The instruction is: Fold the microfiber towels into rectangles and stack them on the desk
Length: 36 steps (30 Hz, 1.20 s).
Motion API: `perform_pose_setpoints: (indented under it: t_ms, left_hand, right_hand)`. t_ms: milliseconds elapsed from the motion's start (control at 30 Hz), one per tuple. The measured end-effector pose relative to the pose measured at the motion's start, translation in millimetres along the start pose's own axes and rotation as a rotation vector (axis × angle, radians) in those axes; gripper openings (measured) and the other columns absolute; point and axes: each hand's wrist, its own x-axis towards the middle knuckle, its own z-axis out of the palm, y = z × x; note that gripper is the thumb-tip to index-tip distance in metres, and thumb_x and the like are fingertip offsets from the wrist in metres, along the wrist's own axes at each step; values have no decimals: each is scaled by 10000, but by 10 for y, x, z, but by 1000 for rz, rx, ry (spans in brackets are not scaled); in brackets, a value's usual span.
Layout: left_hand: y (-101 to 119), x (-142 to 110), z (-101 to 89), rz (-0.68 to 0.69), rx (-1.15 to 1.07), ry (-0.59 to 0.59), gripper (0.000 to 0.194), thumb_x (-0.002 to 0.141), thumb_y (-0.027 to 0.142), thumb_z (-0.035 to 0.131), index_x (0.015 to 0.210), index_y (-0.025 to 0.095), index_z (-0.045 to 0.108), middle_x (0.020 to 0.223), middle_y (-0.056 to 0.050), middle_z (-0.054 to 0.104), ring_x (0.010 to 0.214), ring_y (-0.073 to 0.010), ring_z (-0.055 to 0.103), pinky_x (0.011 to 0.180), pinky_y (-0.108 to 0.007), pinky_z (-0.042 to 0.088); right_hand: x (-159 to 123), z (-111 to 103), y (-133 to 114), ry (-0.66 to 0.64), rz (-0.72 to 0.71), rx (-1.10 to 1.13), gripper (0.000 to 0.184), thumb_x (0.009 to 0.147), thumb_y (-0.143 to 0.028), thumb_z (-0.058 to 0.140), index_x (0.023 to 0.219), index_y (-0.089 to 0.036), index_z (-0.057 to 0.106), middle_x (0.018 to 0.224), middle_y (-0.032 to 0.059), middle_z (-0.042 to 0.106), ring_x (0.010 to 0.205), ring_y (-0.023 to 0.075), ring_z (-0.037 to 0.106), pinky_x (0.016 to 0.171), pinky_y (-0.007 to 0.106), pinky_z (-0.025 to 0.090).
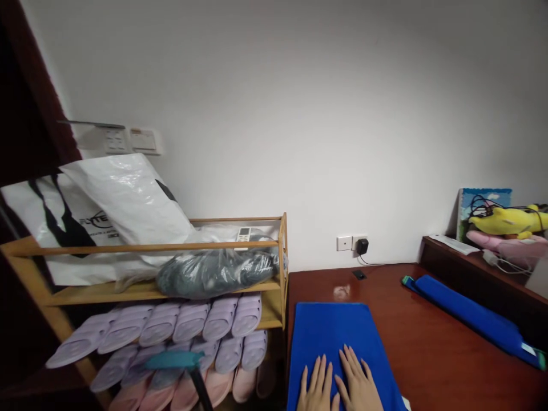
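Both hands rest on a folded blue cloth (331,325) at the left end of a reddish-brown wooden desk (440,348). My left hand (317,388) lies flat with its fingers stretched out, palm down. Beside it, my right hand (358,382) is also flat, fingers slightly spread, pressing on the cloth. The thumbs come close to each other. Neither hand grips anything. The cloth's near part runs out of the bottom of the view, and a small white tag shows at its lower right corner.
A rolled blue bundle (471,314) with green ends lies on the desk's right. Left stands a wooden rack (171,249) with several lilac slippers (218,319), white bags (128,200) and a plastic-wrapped dark item (218,274). A plug (362,246) sits in the wall socket. A yellow plush toy (509,221) lies on a raised shelf.
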Motion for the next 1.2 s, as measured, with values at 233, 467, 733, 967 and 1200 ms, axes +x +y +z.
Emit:
perform_pose_setpoints:
  t_ms: [233,467,733,967,1200]
  left_hand:
    - [269,-95,-680,-163,-107,-148,531,946,486,224,1441,305,159,1515,7,185,1390,-248,197,1123,-506,222]
    - [386,-419,-797,-210,-149,-228,562,923,536,259,1431,343,119,1522,25,137,1399,-275,151,1126,-546,166]
    - [440,-518,-816,-242,-161,-255,565,916,526,284,1427,342,128,1513,7,159,1390,-288,182,1114,-563,163]
    - [415,-492,-759,-248,-124,-224,552,917,519,298,1422,355,144,1512,31,171,1387,-291,198,1118,-544,177]
    - [411,-320,-812,-264,-89,-178,549,926,492,270,1435,327,144,1528,21,153,1403,-271,137,1127,-539,138]
  right_hand:
    - [-217,-347,-104,-13,-50,36,561,931,-485,202,1369,-202,410,1461,59,354,1370,212,262,1116,408,274]
    - [-638,-469,1,-98,-62,53,531,921,-471,261,1386,-243,375,1470,43,336,1367,211,271,1113,430,276]
    - [-913,-519,46,-166,25,53,615,862,-627,299,1405,-339,286,1504,29,215,1382,261,200,1102,505,262]
    - [-913,-482,135,-58,-114,34,574,893,-558,311,1418,-414,126,1519,-15,168,1386,248,191,1105,509,253]
    - [-706,-624,172,-103,-141,65,579,884,-557,332,1419,-355,235,1520,28,201,1396,240,166,1121,515,192]
